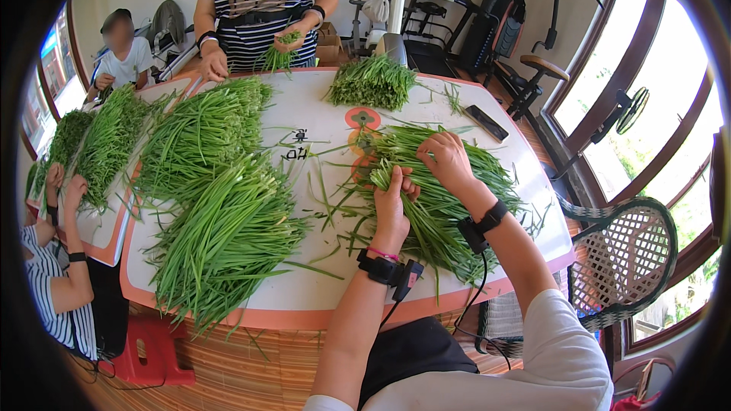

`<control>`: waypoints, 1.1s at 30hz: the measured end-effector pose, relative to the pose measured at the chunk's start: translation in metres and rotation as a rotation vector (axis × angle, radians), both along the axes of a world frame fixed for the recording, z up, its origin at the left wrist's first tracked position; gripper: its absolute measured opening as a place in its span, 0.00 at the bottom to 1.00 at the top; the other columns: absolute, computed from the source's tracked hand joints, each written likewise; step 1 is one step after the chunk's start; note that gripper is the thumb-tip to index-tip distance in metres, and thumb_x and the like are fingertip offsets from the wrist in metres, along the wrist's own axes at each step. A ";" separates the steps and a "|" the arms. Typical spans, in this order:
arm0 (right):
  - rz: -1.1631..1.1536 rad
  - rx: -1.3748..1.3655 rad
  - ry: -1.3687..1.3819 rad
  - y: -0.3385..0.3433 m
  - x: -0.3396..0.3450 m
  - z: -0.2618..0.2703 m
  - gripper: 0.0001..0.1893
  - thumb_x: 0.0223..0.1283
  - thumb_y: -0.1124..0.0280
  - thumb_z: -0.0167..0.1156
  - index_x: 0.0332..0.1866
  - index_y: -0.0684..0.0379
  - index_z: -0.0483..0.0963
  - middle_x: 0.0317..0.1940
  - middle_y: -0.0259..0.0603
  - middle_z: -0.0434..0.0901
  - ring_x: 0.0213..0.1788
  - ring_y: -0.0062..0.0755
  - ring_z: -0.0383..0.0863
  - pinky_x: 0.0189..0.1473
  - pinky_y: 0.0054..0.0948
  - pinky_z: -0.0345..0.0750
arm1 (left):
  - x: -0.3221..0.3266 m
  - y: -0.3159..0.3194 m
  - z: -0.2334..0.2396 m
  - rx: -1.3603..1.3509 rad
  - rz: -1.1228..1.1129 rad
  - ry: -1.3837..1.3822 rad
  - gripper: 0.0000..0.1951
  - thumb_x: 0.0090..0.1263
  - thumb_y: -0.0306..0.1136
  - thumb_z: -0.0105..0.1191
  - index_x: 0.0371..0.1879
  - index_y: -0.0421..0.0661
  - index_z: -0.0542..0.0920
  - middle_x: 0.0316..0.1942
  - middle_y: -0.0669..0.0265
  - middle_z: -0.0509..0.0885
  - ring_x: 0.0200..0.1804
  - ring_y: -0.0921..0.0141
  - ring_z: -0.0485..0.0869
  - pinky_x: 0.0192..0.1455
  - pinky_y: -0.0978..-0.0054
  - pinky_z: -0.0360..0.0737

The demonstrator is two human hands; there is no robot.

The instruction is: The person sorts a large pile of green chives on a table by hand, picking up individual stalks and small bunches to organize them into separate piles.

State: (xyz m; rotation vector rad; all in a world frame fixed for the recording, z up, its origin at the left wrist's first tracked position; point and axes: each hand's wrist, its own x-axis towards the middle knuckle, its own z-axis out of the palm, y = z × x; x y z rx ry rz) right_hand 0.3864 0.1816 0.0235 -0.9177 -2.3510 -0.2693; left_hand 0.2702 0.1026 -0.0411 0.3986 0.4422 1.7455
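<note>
My left hand [393, 200] grips a bunch of green Chinese chives [384, 171] by its pale cut ends, thumb pointing up. My right hand [448, 161] is raised just to the right of it, thumb and forefinger curled close together; whether a thin stalk is between them cannot be told. Beneath both hands a loose pile of chives [474, 182] spreads across the white table [320, 291] with an orange border. Larger chive piles lie at the left, one nearer me [228, 240] and one behind it [200, 131].
A smartphone [486, 123] lies at the table's right, and a chive stack [372, 83] near the far edge. A person in a striped shirt [262, 5] stands opposite, holding chives. Other people work at the left. A woven chair [625, 262] is at the right, a red stool [151, 354] below left.
</note>
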 end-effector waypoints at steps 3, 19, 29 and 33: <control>0.127 -0.018 0.042 -0.018 -0.005 0.012 0.04 0.50 0.70 0.63 0.30 0.56 0.77 0.27 0.36 0.77 0.39 0.38 0.76 0.52 0.36 0.69 | 0.002 -0.006 0.008 -0.029 0.051 0.063 0.14 0.68 0.42 0.55 0.34 0.42 0.77 0.21 0.76 0.67 0.24 0.80 0.63 0.27 0.78 0.68; -0.123 -0.024 -0.097 0.019 0.006 -0.018 0.06 0.46 0.72 0.64 0.32 0.53 0.79 0.35 0.37 0.74 0.46 0.38 0.73 0.54 0.37 0.67 | 0.005 -0.002 0.003 0.007 -0.010 0.135 0.14 0.69 0.43 0.54 0.33 0.43 0.77 0.27 0.70 0.78 0.33 0.74 0.77 0.33 0.73 0.72; 0.190 -0.014 -0.033 -0.027 -0.001 0.008 0.03 0.51 0.71 0.61 0.28 0.55 0.73 0.28 0.36 0.76 0.40 0.38 0.76 0.56 0.37 0.66 | 0.003 -0.002 0.001 -0.022 0.039 0.060 0.12 0.68 0.40 0.56 0.36 0.41 0.78 0.21 0.78 0.65 0.22 0.82 0.61 0.26 0.79 0.65; 0.202 -0.195 -0.067 -0.030 0.006 0.011 0.06 0.54 0.65 0.61 0.30 0.55 0.75 0.27 0.35 0.76 0.39 0.36 0.77 0.53 0.36 0.68 | 0.003 0.001 -0.009 0.003 -0.015 0.007 0.14 0.67 0.41 0.57 0.40 0.41 0.77 0.21 0.78 0.62 0.24 0.81 0.60 0.27 0.80 0.64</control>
